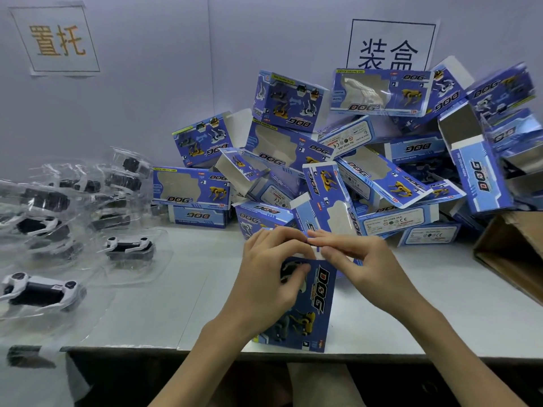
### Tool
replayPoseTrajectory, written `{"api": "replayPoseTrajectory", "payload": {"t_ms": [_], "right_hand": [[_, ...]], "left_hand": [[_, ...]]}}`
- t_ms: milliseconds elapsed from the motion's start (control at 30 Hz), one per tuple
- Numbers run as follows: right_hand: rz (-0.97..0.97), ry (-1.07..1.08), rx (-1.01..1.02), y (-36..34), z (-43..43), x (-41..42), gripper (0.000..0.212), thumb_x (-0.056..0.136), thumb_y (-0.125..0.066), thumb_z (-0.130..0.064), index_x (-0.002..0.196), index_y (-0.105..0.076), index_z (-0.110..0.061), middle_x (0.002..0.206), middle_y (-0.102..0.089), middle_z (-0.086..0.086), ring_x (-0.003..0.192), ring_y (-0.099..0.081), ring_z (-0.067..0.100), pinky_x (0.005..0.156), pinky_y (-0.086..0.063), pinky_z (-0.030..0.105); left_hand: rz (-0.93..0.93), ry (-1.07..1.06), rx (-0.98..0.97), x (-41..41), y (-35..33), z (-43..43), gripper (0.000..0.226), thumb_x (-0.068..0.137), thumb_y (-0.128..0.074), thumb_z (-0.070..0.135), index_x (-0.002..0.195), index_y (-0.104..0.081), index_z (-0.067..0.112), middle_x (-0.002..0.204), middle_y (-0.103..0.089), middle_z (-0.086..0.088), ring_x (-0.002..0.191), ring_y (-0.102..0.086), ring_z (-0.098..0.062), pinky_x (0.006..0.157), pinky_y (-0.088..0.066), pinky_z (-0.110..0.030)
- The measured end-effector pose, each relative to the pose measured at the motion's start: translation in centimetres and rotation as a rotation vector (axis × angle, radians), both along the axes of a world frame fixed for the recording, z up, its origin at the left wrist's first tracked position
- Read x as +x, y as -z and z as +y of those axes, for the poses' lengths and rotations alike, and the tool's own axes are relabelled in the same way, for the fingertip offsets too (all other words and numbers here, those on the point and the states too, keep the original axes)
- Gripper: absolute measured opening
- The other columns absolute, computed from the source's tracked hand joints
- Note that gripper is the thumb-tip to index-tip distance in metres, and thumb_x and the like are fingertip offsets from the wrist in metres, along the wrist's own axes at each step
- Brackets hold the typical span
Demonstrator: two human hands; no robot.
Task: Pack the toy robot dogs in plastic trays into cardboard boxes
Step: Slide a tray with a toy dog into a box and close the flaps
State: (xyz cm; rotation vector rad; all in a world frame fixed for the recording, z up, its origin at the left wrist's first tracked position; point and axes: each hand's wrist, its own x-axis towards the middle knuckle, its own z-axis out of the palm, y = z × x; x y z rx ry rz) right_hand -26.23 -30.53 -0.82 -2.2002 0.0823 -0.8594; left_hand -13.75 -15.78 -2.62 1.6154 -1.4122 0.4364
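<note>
Box at the worktop front edge, left hand grip clamped round its body, right hand grip pinching the far-end flap; we should hold the body square and fold on the crease before tucking.

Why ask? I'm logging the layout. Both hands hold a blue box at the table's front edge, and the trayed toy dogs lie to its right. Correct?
Wrong side. The head view shows the left hand and right hand holding the blue box at the table's front edge, the trayed toy dogs to its left.
</note>
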Motion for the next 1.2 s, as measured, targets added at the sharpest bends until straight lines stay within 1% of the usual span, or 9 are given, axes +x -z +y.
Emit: {"api": "replayPoseTrajectory", "payload": {"t_ms": [167, 300, 433, 633, 733, 900, 1033, 1067, 1200], "right_hand": [[-0.105, 0.046, 0.008, 0.1, 0.5, 0.5, 0.023, 0.091, -0.067, -0.001, 0.099, -0.078, -0.020, 0.106, -0.076, -0.011, 0.109, -0.067, 0.004, 0.085, -0.060, 0.040], [-0.068, -0.015, -0.015, 0.5, 0.2, 0.1, 0.023, 0.090, -0.069, -0.005, 0.105, -0.076, -0.021, 0.116, -0.073, -0.013, 0.122, -0.060, 0.002, 0.096, -0.055, 0.035], [-0.046, -0.048, -0.073, 1.4, 0.0, -0.6, 0.040, 0.087, -0.072, -0.002, 0.123, -0.069, -0.017, 0.132, -0.065, -0.011, 0.135, -0.049, 0.004, 0.112, -0.043, 0.037], [-0.016, -0.038, -0.075, 1.6, 0.3, -0.9, 0.038, 0.092, -0.067, -0.016, 0.128, -0.066, -0.025, 0.141, -0.057, -0.015, 0.140, -0.040, -0.001, 0.116, -0.038, 0.033], [0.008, -0.060, 0.060, 0.6, 0.1, -0.8, 0.030, 0.090, -0.062, -0.029, 0.119, -0.073, -0.026, 0.130, -0.065, -0.016, 0.132, -0.049, -0.001, 0.105, -0.049, 0.039], [-0.011, 0.034, -0.016, -1.1, -0.5, 0.0, 0.014, 0.089, -0.073, -0.011, 0.099, -0.077, -0.019, 0.104, -0.077, -0.008, 0.103, -0.070, 0.004, 0.087, -0.060, 0.040], [-0.071, 0.044, -0.047, -0.2, -0.1, 0.0, 0.003, 0.089, -0.073, -0.012, 0.088, -0.072, -0.015, 0.106, -0.076, -0.009, 0.107, -0.068, 0.000, 0.066, -0.063, 0.035], [-0.086, 0.059, -0.062, 0.0, 0.0, 0.0, 0.004, 0.089, -0.072, -0.011, 0.087, -0.071, -0.014, 0.106, -0.075, -0.009, 0.107, -0.067, -0.002, 0.065, -0.063, 0.032], [-0.102, 0.109, -0.170, 0.0, 0.1, 0.1, 0.010, 0.090, -0.072, -0.012, 0.084, -0.067, -0.018, 0.104, -0.074, -0.014, 0.105, -0.065, -0.008, 0.083, -0.057, 0.021]], "left_hand": [[0.003, -0.005, 0.004, 0.3, 0.2, 0.0, 0.019, 0.084, -0.072, 0.013, 0.098, -0.071, 0.025, 0.114, -0.061, 0.016, 0.115, -0.051, -0.005, 0.103, -0.036, -0.037], [0.004, 0.015, 0.028, 0.6, 0.0, 0.1, 0.019, 0.086, -0.074, 0.012, 0.099, -0.073, 0.025, 0.114, -0.062, 0.016, 0.115, -0.053, -0.004, 0.102, -0.036, -0.035], [0.014, 0.034, 0.019, 0.6, -0.1, 0.2, 0.018, 0.085, -0.075, 0.011, 0.095, -0.073, 0.025, 0.112, -0.063, 0.017, 0.114, -0.054, -0.004, 0.100, -0.037, -0.039], [0.033, 0.056, 0.047, 0.5, -0.2, 0.3, 0.021, 0.084, -0.075, 0.009, 0.095, -0.072, 0.026, 0.111, -0.061, 0.018, 0.115, -0.053, -0.005, 0.103, -0.035, -0.043], [0.012, 0.053, 0.046, 0.4, -0.3, 0.3, 0.019, 0.085, -0.073, 0.011, 0.095, -0.071, 0.027, 0.111, -0.060, 0.019, 0.115, -0.053, -0.005, 0.103, -0.034, -0.041], [-0.072, -0.042, 0.025, -0.2, -0.1, -0.1, 0.018, 0.083, -0.067, 0.028, 0.098, -0.070, 0.035, 0.112, -0.057, 0.022, 0.113, -0.050, 0.001, 0.113, -0.023, -0.046], [-0.075, -0.046, 0.003, -0.2, 0.1, -0.5, 0.020, 0.082, -0.072, 0.022, 0.098, -0.071, 0.034, 0.111, -0.058, 0.020, 0.112, -0.053, -0.003, 0.114, -0.022, -0.047], [-0.073, -0.043, 0.002, -0.1, 0.2, -0.5, 0.022, 0.082, -0.073, 0.019, 0.099, -0.071, 0.034, 0.111, -0.058, 0.020, 0.112, -0.054, -0.004, 0.113, -0.023, -0.048], [-0.079, -0.044, 0.012, 0.0, 0.0, -0.4, 0.022, 0.082, -0.071, 0.018, 0.098, -0.071, 0.034, 0.111, -0.059, 0.019, 0.112, -0.055, -0.005, 0.110, -0.026, -0.051]]}}
